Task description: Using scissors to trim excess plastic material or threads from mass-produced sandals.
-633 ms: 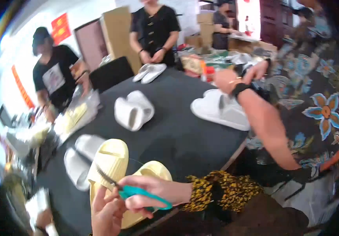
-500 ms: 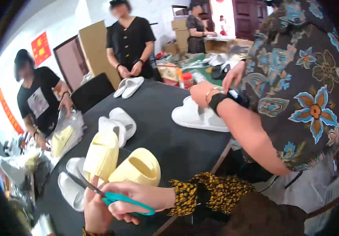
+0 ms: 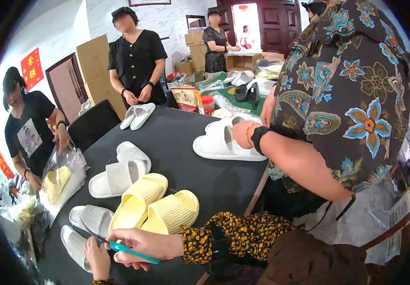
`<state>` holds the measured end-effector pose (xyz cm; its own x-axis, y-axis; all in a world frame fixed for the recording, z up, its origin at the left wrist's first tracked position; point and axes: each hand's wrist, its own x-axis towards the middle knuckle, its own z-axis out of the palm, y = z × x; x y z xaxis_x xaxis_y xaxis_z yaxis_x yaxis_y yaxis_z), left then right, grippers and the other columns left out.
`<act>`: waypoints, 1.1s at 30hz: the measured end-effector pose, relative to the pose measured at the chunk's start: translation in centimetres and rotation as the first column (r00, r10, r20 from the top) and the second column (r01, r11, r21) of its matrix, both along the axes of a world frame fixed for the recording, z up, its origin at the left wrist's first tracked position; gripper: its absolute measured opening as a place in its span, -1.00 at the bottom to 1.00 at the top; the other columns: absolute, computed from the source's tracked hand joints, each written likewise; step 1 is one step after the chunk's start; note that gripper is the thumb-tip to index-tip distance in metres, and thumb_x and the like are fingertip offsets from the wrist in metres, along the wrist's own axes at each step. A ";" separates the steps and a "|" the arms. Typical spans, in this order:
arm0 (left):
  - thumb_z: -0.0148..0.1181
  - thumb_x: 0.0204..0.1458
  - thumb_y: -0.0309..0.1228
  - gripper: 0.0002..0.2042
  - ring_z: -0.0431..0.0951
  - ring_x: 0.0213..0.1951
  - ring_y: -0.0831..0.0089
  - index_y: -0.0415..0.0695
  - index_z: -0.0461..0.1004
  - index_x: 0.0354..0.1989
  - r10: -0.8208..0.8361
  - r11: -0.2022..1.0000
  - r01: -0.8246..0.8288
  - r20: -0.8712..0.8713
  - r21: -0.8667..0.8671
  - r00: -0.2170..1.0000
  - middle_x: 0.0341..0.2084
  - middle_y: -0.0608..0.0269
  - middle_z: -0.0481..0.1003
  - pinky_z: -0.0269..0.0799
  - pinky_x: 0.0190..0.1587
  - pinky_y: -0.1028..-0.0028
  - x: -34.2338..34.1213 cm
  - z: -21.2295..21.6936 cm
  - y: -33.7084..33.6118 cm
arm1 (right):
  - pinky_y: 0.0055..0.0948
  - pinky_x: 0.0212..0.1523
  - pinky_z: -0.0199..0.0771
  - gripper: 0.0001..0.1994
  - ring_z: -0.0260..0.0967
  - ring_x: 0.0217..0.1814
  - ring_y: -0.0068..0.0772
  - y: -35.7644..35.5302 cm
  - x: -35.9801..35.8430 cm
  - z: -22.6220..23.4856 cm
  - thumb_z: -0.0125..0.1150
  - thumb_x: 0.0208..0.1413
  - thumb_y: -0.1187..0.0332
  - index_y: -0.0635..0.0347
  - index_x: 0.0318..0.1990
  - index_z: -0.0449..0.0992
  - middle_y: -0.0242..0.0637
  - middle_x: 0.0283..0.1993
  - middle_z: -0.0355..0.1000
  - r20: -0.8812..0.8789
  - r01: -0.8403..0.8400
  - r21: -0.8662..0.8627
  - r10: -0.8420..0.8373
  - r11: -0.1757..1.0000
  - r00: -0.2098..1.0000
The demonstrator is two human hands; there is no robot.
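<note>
My right hand grips a pair of scissors with teal handles. Their dark blades point left over a pair of white slippers at the table's near left. My left hand is just below the blades, beside the nearer white slipper. Its fingers look drawn together; what they pinch, if anything, is hidden. Just beyond my right hand lies a pair of pale yellow slippers, one partly overlapping the other. Behind them is another pair of white slippers.
The dark table carries more white slippers at its far edge. At right, a person in a floral shirt reaches to white slippers. On the left, a person holds a clear bag with a yellow slipper. A black chair stands behind.
The scissors have swung lower and my left hand has dropped toward the white slippers. The yellow slippers now lie flatter, soles down. My view has shifted.
</note>
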<state>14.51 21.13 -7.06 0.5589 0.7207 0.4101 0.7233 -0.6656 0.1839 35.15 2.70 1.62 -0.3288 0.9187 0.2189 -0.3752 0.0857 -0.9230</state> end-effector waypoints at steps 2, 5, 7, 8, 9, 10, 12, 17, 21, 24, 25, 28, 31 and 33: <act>0.07 -0.12 -0.47 -0.66 0.36 -0.14 0.00 -0.34 0.36 -0.12 0.034 0.998 -0.037 -0.077 -0.043 0.996 -0.25 -0.06 0.43 0.15 -0.01 0.13 0.1 -0.7 -0.2 | -0.67 -0.70 0.34 -0.57 0.27 -0.61 -0.65 0.3 -0.3 -0.7 0.07 0.09 0.29 0.26 0.06 0.14 -0.36 -0.49 0.26 0.034 -0.013 0.008 0.013 1.000 0.999; 0.06 -0.11 -0.45 -0.75 0.38 -0.16 0.05 -0.29 0.41 -0.24 0.035 0.994 -0.046 -0.105 -0.095 0.994 -0.31 -0.03 0.44 0.18 -0.08 0.16 -0.1 -2.1 -0.4 | -0.67 -0.71 0.34 -0.56 0.27 -0.63 -0.64 1.1 -1.0 -2.2 0.07 0.09 0.29 0.27 0.07 0.14 -0.37 -0.49 0.27 0.016 -0.027 -0.023 0.028 0.999 0.999; 0.06 -0.11 -0.45 -0.82 0.38 -0.21 0.07 -0.26 0.44 -0.33 -0.011 0.975 -0.007 -0.080 -0.221 0.997 -0.38 0.00 0.43 0.18 -0.13 0.19 0.2 -1.7 -1.0 | -0.66 -0.72 0.34 -0.54 0.28 -0.63 -0.63 1.0 -1.0 -2.5 0.07 0.09 0.30 0.29 0.10 0.14 -0.36 -0.49 0.28 0.014 -0.028 -0.071 0.030 0.997 0.999; 0.10 -0.12 -0.42 -0.85 0.39 -0.29 0.08 -0.23 0.46 -0.40 -0.039 0.992 0.033 -0.052 -0.122 0.998 -0.45 0.04 0.43 0.18 -0.15 0.21 0.2 -2.0 -1.3 | -0.66 -0.72 0.33 -0.54 0.28 -0.63 -0.63 1.4 -1.1 -3.2 0.07 0.09 0.29 0.30 0.09 0.15 -0.36 -0.50 0.28 0.031 -0.010 -0.076 0.012 0.997 0.999; 0.10 -0.12 -0.42 -0.85 0.39 -0.29 0.08 -0.23 0.46 -0.40 -0.037 0.991 0.029 -0.055 -0.129 0.998 -0.45 0.04 0.43 0.18 -0.15 0.21 0.5 -1.5 -2.2 | -0.66 -0.73 0.33 -0.54 0.29 -0.63 -0.62 1.6 -1.2 -3.6 0.08 0.09 0.29 0.31 0.09 0.16 -0.36 -0.50 0.28 0.047 0.011 -0.086 -0.007 0.996 0.999; 0.12 -0.13 -0.42 -0.85 0.40 -0.30 0.09 -0.22 0.47 -0.41 -0.050 0.986 0.058 0.049 -0.157 0.998 -0.47 0.05 0.43 0.17 -0.14 0.22 1.0 -0.8 -3.0 | -0.66 -0.73 0.32 -0.57 0.28 -0.63 -0.63 1.3 -1.2 -3.9 0.09 0.09 0.27 0.30 0.04 0.19 -0.36 -0.51 0.27 0.062 0.064 -0.110 -0.058 0.992 0.996; 0.16 -0.15 -0.45 -0.87 0.43 -0.41 0.15 -0.23 0.48 -0.43 -0.092 0.990 0.116 0.259 -0.080 0.962 -0.55 0.08 0.44 0.23 -0.21 0.25 1.5 -0.5 -4.4 | -0.66 -0.73 0.32 -0.58 0.27 -0.63 -0.64 1.9 -1.1 -5.5 0.09 0.09 0.26 0.28 0.03 0.20 -0.37 -0.51 0.27 0.062 0.066 -0.140 -0.057 0.988 0.996; 0.14 -0.16 -0.54 -0.92 0.42 -0.58 0.31 -0.28 0.47 -0.46 -0.066 0.979 0.129 0.352 -0.159 0.934 -0.65 0.10 0.43 0.31 -0.47 0.38 0.8 -0.8 -3.7 | -0.67 -0.72 0.30 -0.58 0.26 -0.63 -0.65 1.8 -1.1 -6.0 0.10 0.09 0.25 0.28 0.02 0.20 -0.38 -0.50 0.27 0.035 0.072 -0.175 -0.067 0.982 0.997; 0.11 -0.08 -0.53 -0.92 0.38 -0.55 0.55 -0.30 0.45 -0.46 -0.054 0.927 0.217 0.465 -0.305 0.883 -0.64 0.25 0.42 0.30 -0.46 0.51 1.4 1.2 -4.7 | -0.66 -0.72 0.32 -0.54 0.26 -0.63 -0.63 1.9 -0.7 -7.1 0.12 0.10 0.24 0.30 0.06 0.18 -0.38 -0.50 0.26 0.092 0.084 -0.087 -0.076 0.993 0.993; 0.03 0.00 -0.54 -0.91 0.38 -0.53 0.64 -0.33 0.43 -0.41 0.095 0.763 0.395 0.693 -0.512 0.714 -0.58 0.31 0.42 0.27 -0.45 0.65 2.5 4.7 -8.0 | -0.64 -0.70 0.34 -0.53 0.27 -0.61 -0.62 2.3 -0.4 -7.2 0.12 0.10 0.23 0.29 0.07 0.17 -0.37 -0.50 0.26 0.066 0.120 -0.087 -0.115 0.989 0.991; 0.03 0.00 -0.54 -0.91 0.38 -0.53 0.64 -0.33 0.43 -0.41 0.098 0.764 0.391 0.692 -0.513 0.715 -0.58 0.31 0.42 0.27 -0.45 0.65 2.6 5.3 -8.6 | -0.64 -0.70 0.34 -0.53 0.27 -0.61 -0.62 2.2 -0.4 -7.1 0.12 0.10 0.23 0.29 0.07 0.17 -0.37 -0.50 0.26 0.064 0.116 -0.087 -0.111 0.989 0.992; 0.01 -0.01 -0.55 -0.90 0.38 -0.54 0.64 -0.33 0.43 -0.41 0.075 0.766 0.408 0.699 -0.497 0.711 -0.61 0.33 0.41 0.26 -0.45 0.64 2.6 6.6 -9.8 | -0.62 -0.66 0.37 -0.54 0.29 -0.57 -0.61 2.4 -0.4 -7.2 0.13 0.10 0.22 0.28 0.07 0.18 -0.37 -0.47 0.27 -0.023 0.089 -0.150 -0.094 0.985 0.995; 0.00 -0.01 -0.55 -0.90 0.37 -0.55 0.65 -0.32 0.44 -0.42 0.098 0.771 0.402 0.716 -0.493 0.691 -0.62 0.33 0.41 0.25 -0.45 0.64 2.3 6.5 -9.8 | -0.63 -0.66 0.35 -0.55 0.28 -0.57 -0.63 2.0 -0.7 -6.9 0.12 0.09 0.24 0.26 0.06 0.19 -0.39 -0.47 0.27 0.067 0.087 -0.107 -0.080 0.990 0.995; 0.00 -0.01 -0.54 -0.89 0.36 -0.57 0.64 -0.34 0.43 -0.42 0.114 0.786 0.404 0.752 -0.468 0.649 -0.63 0.31 0.41 0.24 -0.46 0.64 2.1 6.2 -9.0 | -0.63 -0.69 0.34 -0.57 0.28 -0.60 -0.63 1.9 -0.9 -6.8 0.12 0.09 0.22 0.24 0.03 0.21 -0.39 -0.50 0.27 0.089 0.082 -0.103 -0.073 0.991 0.993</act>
